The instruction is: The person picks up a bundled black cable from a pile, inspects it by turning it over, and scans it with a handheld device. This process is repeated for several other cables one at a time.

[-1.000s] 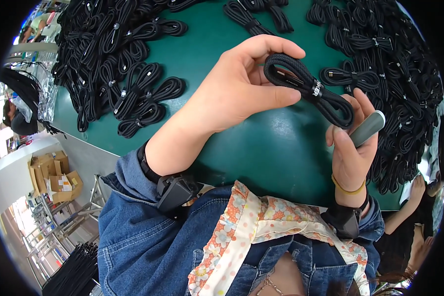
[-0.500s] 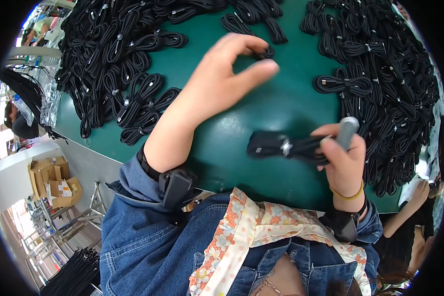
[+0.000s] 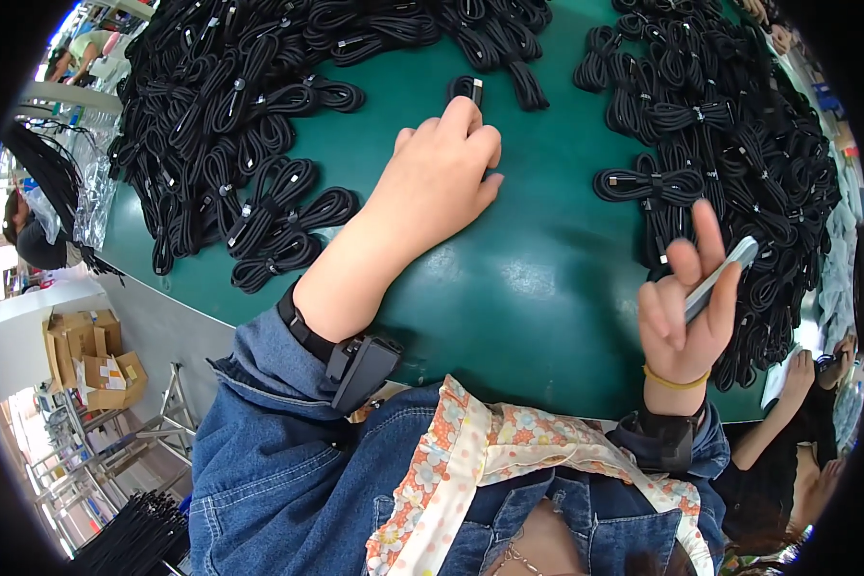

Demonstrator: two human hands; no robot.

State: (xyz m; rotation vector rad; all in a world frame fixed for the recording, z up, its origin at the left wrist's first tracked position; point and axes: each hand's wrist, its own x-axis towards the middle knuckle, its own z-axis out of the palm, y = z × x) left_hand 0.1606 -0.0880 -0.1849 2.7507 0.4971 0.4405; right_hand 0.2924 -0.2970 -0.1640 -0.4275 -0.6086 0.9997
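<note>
My left hand (image 3: 444, 178) has its fingers curled down on a black coiled cable (image 3: 464, 88). The coil's looped end and a pale metal plug stick out past my knuckles; the rest is hidden under the hand. My right hand (image 3: 686, 317), palm up with some fingers raised, holds a slim grey stick-shaped tool (image 3: 720, 280) across its palm. I cannot make out the tool's exact kind. Just beyond the right hand, a tied coiled cable (image 3: 649, 183) lies at the near edge of the right-hand heap.
Heaps of tied black cables cover the left (image 3: 211, 125) and right (image 3: 720, 125) of the green table (image 3: 509, 288). Cardboard boxes (image 3: 110, 370) and a metal frame (image 3: 168, 422) stand at lower left. Another person's hand (image 3: 799, 374) is at the right edge.
The cable bundle has left my right hand, which keeps the grey tool and has turned palm up. My left hand's open thumb and fingers have closed down on a coiled cable.
</note>
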